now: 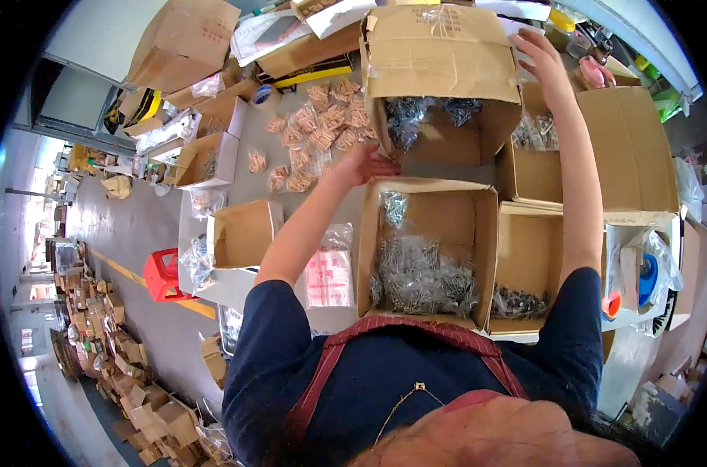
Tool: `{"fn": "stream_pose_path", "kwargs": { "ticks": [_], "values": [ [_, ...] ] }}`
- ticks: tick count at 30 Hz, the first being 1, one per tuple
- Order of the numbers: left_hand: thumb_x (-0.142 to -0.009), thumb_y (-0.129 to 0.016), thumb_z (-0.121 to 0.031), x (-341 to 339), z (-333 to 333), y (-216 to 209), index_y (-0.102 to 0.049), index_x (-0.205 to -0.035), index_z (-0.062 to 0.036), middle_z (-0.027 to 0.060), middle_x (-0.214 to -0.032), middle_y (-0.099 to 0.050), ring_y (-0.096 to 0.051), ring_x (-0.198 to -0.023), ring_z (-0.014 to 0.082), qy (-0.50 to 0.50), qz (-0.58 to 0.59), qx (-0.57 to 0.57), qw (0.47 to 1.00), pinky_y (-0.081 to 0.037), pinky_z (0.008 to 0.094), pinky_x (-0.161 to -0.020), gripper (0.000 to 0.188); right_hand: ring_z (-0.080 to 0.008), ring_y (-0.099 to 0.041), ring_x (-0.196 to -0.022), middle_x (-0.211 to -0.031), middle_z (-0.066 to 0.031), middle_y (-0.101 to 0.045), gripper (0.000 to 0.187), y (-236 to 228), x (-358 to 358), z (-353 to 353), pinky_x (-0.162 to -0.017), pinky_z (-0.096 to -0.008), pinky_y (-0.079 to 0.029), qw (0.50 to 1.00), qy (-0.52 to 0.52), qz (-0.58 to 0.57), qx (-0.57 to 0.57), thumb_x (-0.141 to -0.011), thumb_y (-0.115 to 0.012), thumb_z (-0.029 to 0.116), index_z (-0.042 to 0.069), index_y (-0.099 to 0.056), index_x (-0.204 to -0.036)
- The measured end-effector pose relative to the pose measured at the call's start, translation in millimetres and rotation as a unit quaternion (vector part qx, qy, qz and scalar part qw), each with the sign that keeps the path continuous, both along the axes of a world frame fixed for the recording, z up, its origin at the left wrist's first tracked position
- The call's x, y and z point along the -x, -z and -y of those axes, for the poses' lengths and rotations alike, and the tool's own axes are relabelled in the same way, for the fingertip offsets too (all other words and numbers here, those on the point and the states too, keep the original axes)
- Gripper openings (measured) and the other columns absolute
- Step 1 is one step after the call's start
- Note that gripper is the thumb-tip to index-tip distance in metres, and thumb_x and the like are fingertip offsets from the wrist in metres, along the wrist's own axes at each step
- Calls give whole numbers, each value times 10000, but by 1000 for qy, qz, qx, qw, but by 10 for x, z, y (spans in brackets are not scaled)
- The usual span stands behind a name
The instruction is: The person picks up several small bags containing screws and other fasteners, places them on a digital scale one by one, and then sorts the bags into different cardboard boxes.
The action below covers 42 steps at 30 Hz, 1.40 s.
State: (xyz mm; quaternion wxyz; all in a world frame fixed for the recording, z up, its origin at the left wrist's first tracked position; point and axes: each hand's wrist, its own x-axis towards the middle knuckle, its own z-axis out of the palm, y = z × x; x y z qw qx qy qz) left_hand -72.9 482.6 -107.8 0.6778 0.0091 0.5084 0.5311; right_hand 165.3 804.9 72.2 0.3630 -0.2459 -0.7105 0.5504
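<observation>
A large cardboard box stands tipped at the far side of the table, its mouth facing me. Clear bags of dark metal pieces lie inside it. My left hand is at the box's lower left corner, fingers stretched out flat. Against its upper right side my right hand rests with fingers spread. Nearer me, an open cardboard box holds a heap of bagged screws; one small bag lies apart near its far wall.
Small bags of tan wooden pegs cover the back left of the table. Left of the near box are an empty carton and a red-printed plastic bag. Another carton and a tall box stand right. A red stool is on the floor.
</observation>
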Motion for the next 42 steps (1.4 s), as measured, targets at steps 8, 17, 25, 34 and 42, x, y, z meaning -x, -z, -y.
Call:
{"fn": "stream_pose_path", "kwargs": {
  "ticks": [8, 17, 25, 34, 42],
  "values": [
    [-940, -328, -697, 48, -293, 25, -289, -1364, 218, 425, -1360, -405, -457, -1252, 531, -8, 50, 15, 999, -379, 557, -1096, 1009, -206, -585, -1070, -1191, -106, -592, 616, 210, 747, -333, -913, -330, -479, 966, -145, -30, 212, -869, -669, 380, 59, -470, -1355],
    [-949, -516, -480, -115, -199, -368, -361, -1402, 56, 330, -1389, -413, -451, -1286, 436, -63, 7, -142, 988, -527, 486, -928, 718, -171, -594, -996, -1047, -54, -624, 509, 101, 590, 680, -886, -305, -473, 948, -240, -161, 130, -688, -713, -17, 71, -589, -1174],
    [-942, -539, -434, -179, -172, -52, -413, -1326, 41, 294, -1324, -462, -483, -1238, 401, -135, 53, -124, 982, -527, 480, -925, 624, -213, -493, -1160, -1230, -95, -519, 577, 21, 353, 1151, -1013, -328, -370, 956, -229, -149, -104, -577, -766, 108, 34, -647, -1137],
    [-934, -565, -382, -81, -134, -94, -470, -1241, 25, 254, -1250, -516, -520, -1183, 362, -175, 51, -148, 972, -527, 472, -920, 518, -299, -532, -1183, -1213, -172, -582, 630, -161, 38, 1226, -1034, -405, -375, 928, -223, -235, -183, -532, -698, 191, -41, -670, -1118],
    [-927, -589, -336, 16, -258, -533, -521, -1165, 11, 219, -1185, -565, -552, -1134, 327, -196, 33, -196, 960, -528, 466, -917, 426, -237, -586, -967, -1005, -128, -636, 606, -887, 97, 999, -869, -309, -475, 945, -199, -255, 53, -464, -592, 120, -37, -639, -1047]
  ]
}}
